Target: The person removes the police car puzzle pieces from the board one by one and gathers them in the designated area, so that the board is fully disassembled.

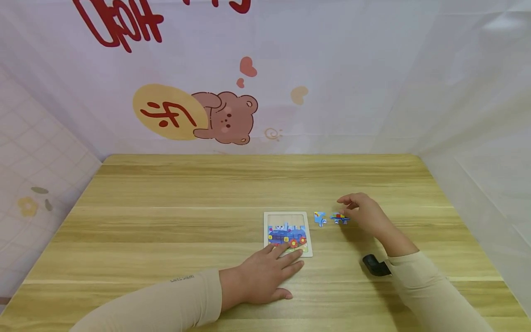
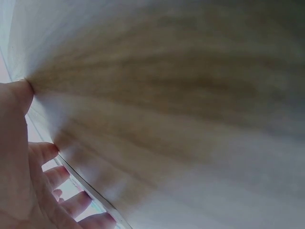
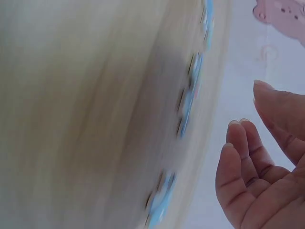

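A pale-framed puzzle board [image 1: 286, 213] holds joined pieces showing a blue vehicle with eyes and red wheels; its upper part is bare. My left hand [image 1: 267, 276], fingers spread, rests over the board's lower edge; the left wrist view shows that hand [image 2: 38, 181] with its fingertips at the edge. Right of the board lie a light blue piece [image 1: 319, 217] and a blue piece with red and yellow [image 1: 340, 216]. Over the latter's right side hovers my right hand [image 1: 367, 216], fingers loosely bent and empty. A further blue piece [image 3: 163, 198] shows in the right wrist view.
A black curved object [image 1: 375, 265] is at my right sleeve, above the wooden table [image 1: 166, 221]. Behind the table hangs a white cloth [image 1: 352, 83] printed with a bear and red lettering. Pale cloth also stands along both sides.
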Tool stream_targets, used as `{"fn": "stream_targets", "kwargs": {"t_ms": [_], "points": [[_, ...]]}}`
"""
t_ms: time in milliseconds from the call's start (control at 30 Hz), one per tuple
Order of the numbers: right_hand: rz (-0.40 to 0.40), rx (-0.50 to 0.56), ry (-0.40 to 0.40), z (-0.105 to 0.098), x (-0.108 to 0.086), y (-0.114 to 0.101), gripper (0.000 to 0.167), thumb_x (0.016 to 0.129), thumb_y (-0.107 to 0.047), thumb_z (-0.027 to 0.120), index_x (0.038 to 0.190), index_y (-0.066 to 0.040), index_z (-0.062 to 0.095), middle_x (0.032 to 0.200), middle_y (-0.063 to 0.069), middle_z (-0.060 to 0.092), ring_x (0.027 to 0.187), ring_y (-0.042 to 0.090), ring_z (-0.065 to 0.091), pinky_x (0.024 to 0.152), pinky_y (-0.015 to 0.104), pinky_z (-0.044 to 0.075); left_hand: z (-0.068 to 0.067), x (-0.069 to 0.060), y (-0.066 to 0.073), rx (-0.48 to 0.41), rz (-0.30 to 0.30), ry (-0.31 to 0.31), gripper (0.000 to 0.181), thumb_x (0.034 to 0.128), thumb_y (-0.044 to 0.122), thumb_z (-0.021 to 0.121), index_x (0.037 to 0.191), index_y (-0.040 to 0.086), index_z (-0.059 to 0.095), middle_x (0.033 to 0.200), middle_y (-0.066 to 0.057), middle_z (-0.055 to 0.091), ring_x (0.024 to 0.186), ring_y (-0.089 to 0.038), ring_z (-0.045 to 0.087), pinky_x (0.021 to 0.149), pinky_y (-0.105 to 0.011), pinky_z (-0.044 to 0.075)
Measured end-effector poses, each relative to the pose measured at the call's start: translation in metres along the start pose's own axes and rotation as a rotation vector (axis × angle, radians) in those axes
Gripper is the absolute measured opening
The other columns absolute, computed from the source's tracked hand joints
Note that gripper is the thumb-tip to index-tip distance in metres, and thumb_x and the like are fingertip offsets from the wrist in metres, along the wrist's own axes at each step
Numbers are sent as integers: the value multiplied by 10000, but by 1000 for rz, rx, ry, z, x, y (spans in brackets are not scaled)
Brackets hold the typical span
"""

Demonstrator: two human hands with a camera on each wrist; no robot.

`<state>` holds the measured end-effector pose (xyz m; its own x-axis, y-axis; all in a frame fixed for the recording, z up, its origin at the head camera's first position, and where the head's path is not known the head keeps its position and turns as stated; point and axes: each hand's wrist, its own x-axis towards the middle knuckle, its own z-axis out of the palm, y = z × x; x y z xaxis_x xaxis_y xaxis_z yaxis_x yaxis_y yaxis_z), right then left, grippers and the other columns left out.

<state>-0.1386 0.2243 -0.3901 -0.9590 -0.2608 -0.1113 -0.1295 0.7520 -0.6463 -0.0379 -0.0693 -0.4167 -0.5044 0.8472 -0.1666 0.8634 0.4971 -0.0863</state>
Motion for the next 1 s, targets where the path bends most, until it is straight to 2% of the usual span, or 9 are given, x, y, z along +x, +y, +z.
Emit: {"fn": "stream_targets", "kwargs": {"t_ms": [133,333,533,767,1000], "points": [[-28,9,15,9,3,-11,263,917,-51,630,1161,45,639,1159,231,561,991,345,576,809,458,468,0,0,0,-2,2,4,660,973,620,313,1507,233,352,1581,14,261,1413,-247,301,1088,-373,345],[-57,49,17,22,5,-28,245,914,-45,636,1149,24,652,1165,206,564,984,326,579,769,410,499,0,1,-1,-11,1,11,657,972,615,329,1502,228,361,1575,6,276,1408,-253,307,1089,-379,345],[-86,58,-20,38,7,-43,231,915,-38,633,1142,-9,662,1170,158,577,984,286,580,781,391,495,0,2,-1,-15,-2,10,655,971,616,337,1500,231,364,1572,9,281,1414,-253,299,1094,-378,338],[-146,43,-54,54,12,-57,192,891,-31,660,1081,-30,685,1075,109,609,929,243,589,773,378,486,1,4,0,-16,-7,25,650,968,613,353,1493,229,380,1565,6,296,1411,-253,303,1094,-377,339],[-156,58,-124,66,16,-67,178,887,-26,666,1062,-51,690,1058,67,607,924,206,588,813,389,497,3,6,0,5,-7,29,647,973,609,343,1492,225,382,1569,2,291,1418,-253,293,1098,-372,332]]}}
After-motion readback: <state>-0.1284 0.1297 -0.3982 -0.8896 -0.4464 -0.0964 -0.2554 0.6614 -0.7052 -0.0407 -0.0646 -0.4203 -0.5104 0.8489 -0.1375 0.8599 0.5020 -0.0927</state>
